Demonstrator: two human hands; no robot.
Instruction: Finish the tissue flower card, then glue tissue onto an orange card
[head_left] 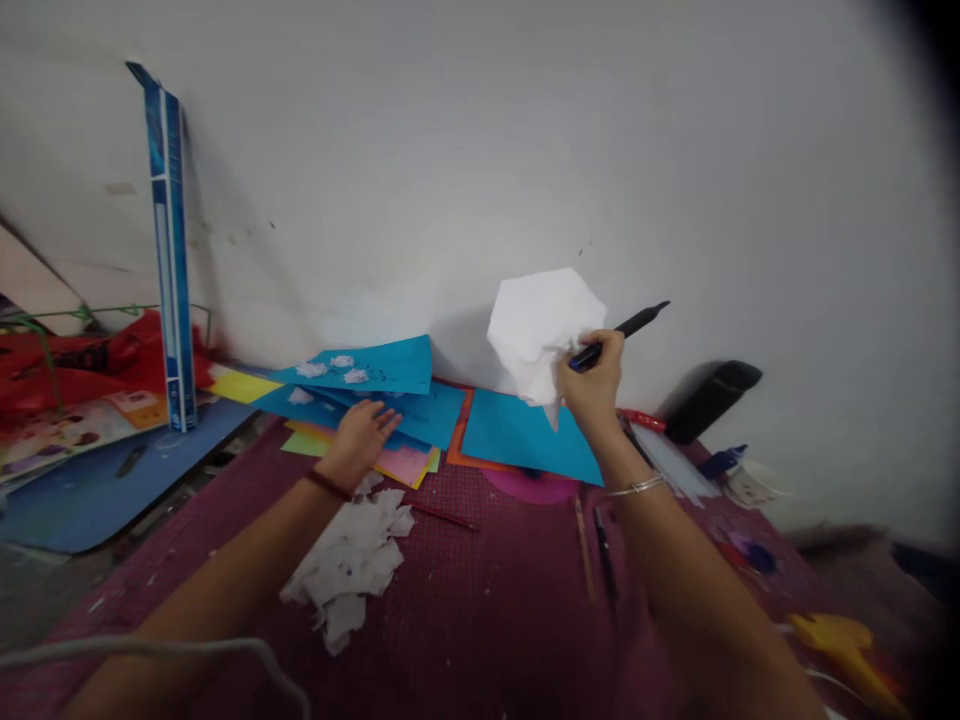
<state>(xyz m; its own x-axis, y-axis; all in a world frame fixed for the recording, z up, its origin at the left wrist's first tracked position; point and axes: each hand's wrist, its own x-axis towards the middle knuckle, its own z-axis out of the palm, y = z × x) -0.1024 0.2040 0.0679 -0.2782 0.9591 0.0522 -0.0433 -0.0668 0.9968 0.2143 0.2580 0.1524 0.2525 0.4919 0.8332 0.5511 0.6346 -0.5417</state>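
Head view: right hand (596, 385), fingers clamped on black marker (639, 320) and white paper (547, 315) above the table (465, 610).
Paper seems light, soft, tearable; best pinched at its bunched edge. Left hand (360, 440), fingers apart, near blue card (394, 362); contact unclear.

Dim, soft light, brightest on the white paper (544, 315); faint shadow on the wall (697, 150) to its left. Table (480, 610) darkens toward the bottom. Lower right blurred, perhaps from lens distortion; upper right corner black.
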